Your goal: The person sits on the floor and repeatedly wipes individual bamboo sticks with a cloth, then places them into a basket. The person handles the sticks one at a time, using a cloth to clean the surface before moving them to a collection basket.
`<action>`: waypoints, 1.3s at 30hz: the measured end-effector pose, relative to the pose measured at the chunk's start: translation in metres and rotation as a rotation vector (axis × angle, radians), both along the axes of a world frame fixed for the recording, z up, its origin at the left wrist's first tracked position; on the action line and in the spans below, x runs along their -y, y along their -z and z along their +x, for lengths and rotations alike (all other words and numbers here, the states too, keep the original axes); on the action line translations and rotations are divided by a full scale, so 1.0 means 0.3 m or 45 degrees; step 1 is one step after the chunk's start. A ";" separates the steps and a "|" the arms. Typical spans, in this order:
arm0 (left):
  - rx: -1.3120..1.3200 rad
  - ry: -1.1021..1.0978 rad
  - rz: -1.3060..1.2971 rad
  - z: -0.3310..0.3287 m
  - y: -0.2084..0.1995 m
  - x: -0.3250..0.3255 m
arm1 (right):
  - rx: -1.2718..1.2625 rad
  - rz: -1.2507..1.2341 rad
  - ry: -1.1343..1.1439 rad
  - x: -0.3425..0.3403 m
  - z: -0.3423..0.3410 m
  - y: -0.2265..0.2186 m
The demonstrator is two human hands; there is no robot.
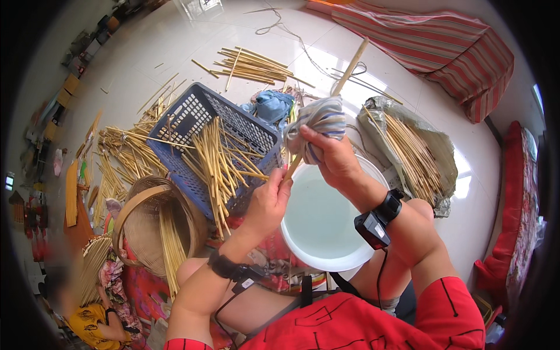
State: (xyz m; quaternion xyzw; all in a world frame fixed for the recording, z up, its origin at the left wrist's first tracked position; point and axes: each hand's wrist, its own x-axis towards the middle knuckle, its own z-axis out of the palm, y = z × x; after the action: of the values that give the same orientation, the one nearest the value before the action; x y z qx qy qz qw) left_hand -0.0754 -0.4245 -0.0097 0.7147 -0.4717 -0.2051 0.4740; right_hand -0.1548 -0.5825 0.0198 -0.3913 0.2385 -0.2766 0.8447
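My left hand is closed around the lower end of a long straw-coloured stick, which slants up and away to the right. Partway along it, my right hand grips a bunched cloth with grey, white and blue stripes, wrapped about the stick. The stick's far end pokes out beyond the cloth. Below both hands stands a round white basin of slightly cloudy water. Just left of my left hand, a bundle of similar sticks leans in a blue plastic crate.
A wicker basket with sticks stands left of my knees. More sticks lie on the tiled floor beyond the crate. At right, a greenish sack holds another bundle. A blue cloth rests behind the crate. A person in yellow sits at lower left.
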 end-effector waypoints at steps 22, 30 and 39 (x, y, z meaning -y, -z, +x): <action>0.348 0.101 0.107 0.225 -0.041 -0.146 | 0.248 0.051 0.930 0.501 -0.216 -0.076; -0.962 0.258 0.117 0.177 -0.037 -0.115 | 0.239 -0.142 0.259 0.193 -0.075 0.006; -1.536 0.386 0.291 0.059 -0.029 -0.075 | 0.051 0.168 -0.338 -0.121 -0.035 0.037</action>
State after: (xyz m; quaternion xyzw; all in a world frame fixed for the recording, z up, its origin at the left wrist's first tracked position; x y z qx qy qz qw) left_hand -0.0577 -0.4020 -0.0011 0.4446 -0.1927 -0.6860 0.5428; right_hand -0.1651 -0.5463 0.0086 -0.3574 0.1856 -0.1540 0.9023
